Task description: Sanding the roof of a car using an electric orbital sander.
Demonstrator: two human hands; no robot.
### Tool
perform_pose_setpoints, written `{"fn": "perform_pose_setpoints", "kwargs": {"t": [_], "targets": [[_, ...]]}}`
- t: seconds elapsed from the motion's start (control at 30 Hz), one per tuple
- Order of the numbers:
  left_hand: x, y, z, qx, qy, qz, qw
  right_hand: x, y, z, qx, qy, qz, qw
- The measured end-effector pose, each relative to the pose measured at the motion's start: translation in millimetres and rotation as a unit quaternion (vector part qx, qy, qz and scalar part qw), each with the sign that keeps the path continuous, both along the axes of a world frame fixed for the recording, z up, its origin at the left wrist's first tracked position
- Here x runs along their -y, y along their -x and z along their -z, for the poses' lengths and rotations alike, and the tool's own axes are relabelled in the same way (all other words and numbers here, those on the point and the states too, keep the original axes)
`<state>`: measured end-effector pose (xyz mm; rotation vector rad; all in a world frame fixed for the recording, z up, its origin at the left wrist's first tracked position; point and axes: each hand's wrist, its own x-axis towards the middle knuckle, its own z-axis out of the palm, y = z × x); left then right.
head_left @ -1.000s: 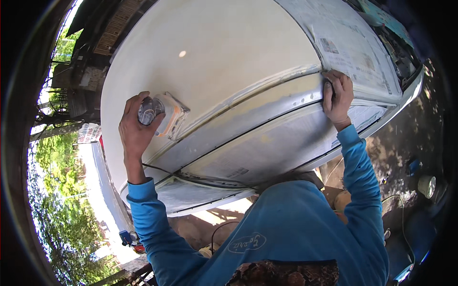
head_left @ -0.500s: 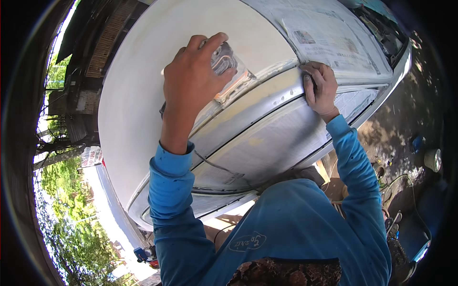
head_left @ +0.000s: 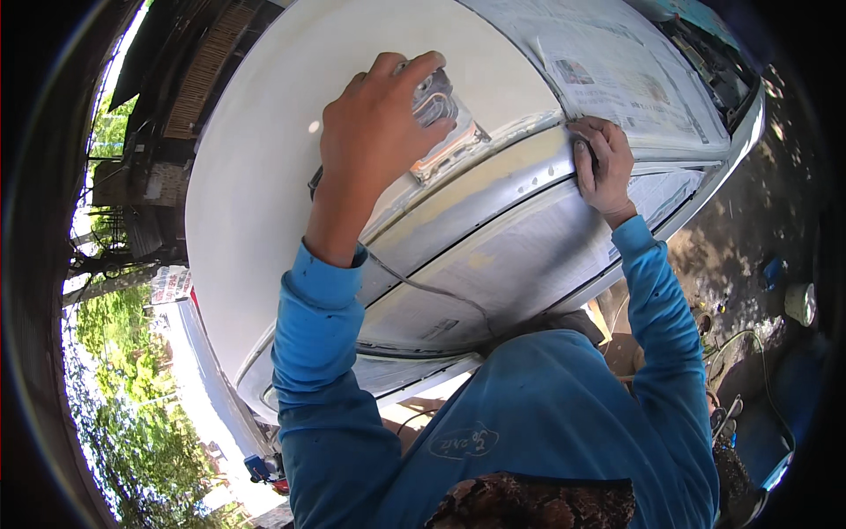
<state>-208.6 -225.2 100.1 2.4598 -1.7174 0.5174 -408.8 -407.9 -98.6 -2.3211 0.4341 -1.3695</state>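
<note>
My left hand is wrapped over the top of a grey and orange power sander. The sander's flat base lies on the white car roof, close to its side edge. Its underside is hidden. A grey cord trails from under my left wrist down across the car's side. At the front corner of the roof, my right hand has its fingers curled over the roof edge. Between the hands runs a roof rail with yellowish filler and bare grey patches.
Newspaper covers the windshield, and pale paper masks the side windows. On the ground to the right stand a white bucket and a hose. A dark wooden structure rises beyond the car at left.
My left hand has slid the sander slightly right along the roof edge, toward the windshield. My right hand keeps its place on the roof corner; the whole view has shifted a little.
</note>
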Motion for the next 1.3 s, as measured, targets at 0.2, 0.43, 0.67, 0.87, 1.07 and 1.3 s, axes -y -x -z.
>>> {"fn": "perform_pose_setpoints", "kwargs": {"t": [0.2,0.43,0.67,0.87,1.07,1.3], "targets": [[-125,-19,-11,-0.038,0.022,-0.085,0.995,-1,-3,-1,-0.003,0.014,-0.005,1.0],[-213,-23,-21,-0.078,0.038,-0.175,0.981,-1,-4,1,0.001,0.018,0.002,1.0],[-166,-11,-17,-0.082,0.03,-0.138,0.987,-2,-4,-1,0.001,0.011,0.005,1.0],[-88,0,-11,-0.053,0.01,-0.092,0.994,-1,-3,1,0.01,0.004,0.001,1.0],[-43,6,-7,-0.039,0.005,-0.04,0.998,0,-3,2,0.007,0.005,0.002,1.0],[-38,2,-6,-0.018,0.001,-0.02,1.0,2,-2,3,0.003,0.017,-0.001,1.0]]}}
